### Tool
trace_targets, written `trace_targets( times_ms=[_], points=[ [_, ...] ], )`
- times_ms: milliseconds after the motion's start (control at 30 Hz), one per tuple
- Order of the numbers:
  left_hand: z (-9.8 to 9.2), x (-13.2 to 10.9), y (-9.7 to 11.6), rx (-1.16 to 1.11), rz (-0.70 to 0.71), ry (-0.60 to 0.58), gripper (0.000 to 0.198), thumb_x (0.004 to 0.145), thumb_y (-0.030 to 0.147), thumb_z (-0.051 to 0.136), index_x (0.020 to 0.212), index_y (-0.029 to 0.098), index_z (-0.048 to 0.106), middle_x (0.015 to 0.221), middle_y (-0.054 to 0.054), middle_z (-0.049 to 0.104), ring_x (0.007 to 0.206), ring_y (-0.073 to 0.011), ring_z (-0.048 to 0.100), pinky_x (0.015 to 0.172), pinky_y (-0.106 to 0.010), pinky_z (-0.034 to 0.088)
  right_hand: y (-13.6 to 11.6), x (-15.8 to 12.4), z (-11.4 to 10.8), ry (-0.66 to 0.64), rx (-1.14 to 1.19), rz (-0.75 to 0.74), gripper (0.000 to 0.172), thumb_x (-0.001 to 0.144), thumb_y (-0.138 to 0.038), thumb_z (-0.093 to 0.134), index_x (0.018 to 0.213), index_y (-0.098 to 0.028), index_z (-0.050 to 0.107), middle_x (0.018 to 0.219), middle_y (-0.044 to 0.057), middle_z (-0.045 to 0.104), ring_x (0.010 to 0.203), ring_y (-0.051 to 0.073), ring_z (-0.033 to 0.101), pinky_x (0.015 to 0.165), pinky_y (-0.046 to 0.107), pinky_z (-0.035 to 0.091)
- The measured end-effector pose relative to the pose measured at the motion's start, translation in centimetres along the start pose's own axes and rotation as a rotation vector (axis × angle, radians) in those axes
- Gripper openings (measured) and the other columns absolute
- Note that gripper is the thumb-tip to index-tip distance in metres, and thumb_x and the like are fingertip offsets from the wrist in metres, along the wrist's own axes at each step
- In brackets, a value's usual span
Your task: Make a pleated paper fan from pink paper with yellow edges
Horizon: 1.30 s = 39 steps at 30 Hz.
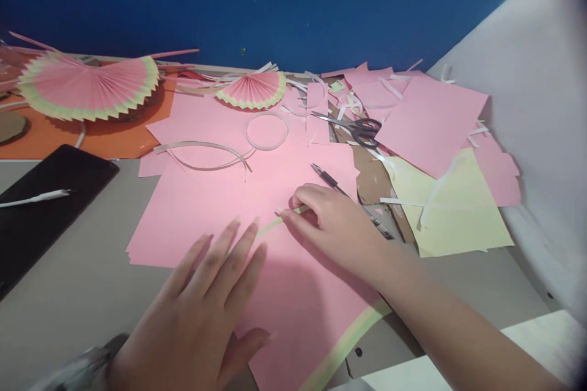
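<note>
A pink paper sheet point(293, 299) with a yellow-green band point(353, 336) along its near right edge lies in front of me. A narrow green paper strip point(270, 227) runs along the sheet's far edge. My left hand point(206, 293) lies flat with its fingers spread, fingertips close to the strip's left end. My right hand point(330, 220) is closed, thumb and fingertips pinching the strip at its right end. Under and beyond the sheet are more pink sheets point(197, 214). A black pen point(330, 178) lies just past my right hand, partly hidden by it.
Black-handled scissors point(362, 128) rest among paper scraps at the back. Pleated paper fans point(92, 85) stand at the back left, near a black tablet-like slab point(55, 208) with a white cable point(36, 197). A paper ring point(267, 131) and a pale yellow sheet point(454, 214) lie beyond my hands.
</note>
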<state>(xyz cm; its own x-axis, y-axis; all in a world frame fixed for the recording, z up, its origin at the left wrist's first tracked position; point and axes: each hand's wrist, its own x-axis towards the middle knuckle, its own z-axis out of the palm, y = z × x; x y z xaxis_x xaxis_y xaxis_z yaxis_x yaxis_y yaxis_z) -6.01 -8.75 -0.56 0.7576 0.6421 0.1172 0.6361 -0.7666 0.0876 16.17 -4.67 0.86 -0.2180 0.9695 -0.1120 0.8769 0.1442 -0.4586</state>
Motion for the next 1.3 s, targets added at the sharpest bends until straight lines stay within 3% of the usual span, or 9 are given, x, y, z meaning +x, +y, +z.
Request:
trace_targets(
  times_ms=[233,633,1300],
  points=[
    [1.5,1.5,-0.9,-0.040,0.021,-0.124,0.076,0.081,0.060,0.041,0.142,0.015,0.029,0.151,-0.012,0.020,0.137,-0.0298,0.022,0.109,-0.047,0.014,0.2,0.1,0.2,-0.022,-0.034,-0.007,0.024,0.090,-0.034,0.045,0.070,-0.020,0.043,0.071,-0.002,0.052,0.065,0.012,0.046,0.056,0.025,0.029],
    [2.0,1.2,-0.9,-0.067,0.034,-0.048,0.087,0.080,0.062,0.041,0.142,0.005,0.024,0.146,-0.017,0.032,0.134,-0.0303,0.029,0.110,-0.046,0.014,0.6,0.4,0.9,0.016,-0.123,-0.067,0.018,0.086,-0.023,0.049,0.068,-0.018,0.048,0.068,-0.001,0.055,0.062,0.012,0.049,0.056,0.026,0.029],
    [2.3,1.0,-0.8,-0.122,-0.026,-0.062,0.089,0.077,0.059,0.046,0.144,0.008,0.019,0.147,-0.014,0.030,0.134,-0.0281,0.030,0.112,-0.043,0.013,1.0,0.5,1.2,0.035,-0.154,-0.099,0.018,0.087,-0.023,0.046,0.070,-0.018,0.053,0.070,0.001,0.059,0.065,0.014,0.053,0.056,0.026,0.029]
  ],
)
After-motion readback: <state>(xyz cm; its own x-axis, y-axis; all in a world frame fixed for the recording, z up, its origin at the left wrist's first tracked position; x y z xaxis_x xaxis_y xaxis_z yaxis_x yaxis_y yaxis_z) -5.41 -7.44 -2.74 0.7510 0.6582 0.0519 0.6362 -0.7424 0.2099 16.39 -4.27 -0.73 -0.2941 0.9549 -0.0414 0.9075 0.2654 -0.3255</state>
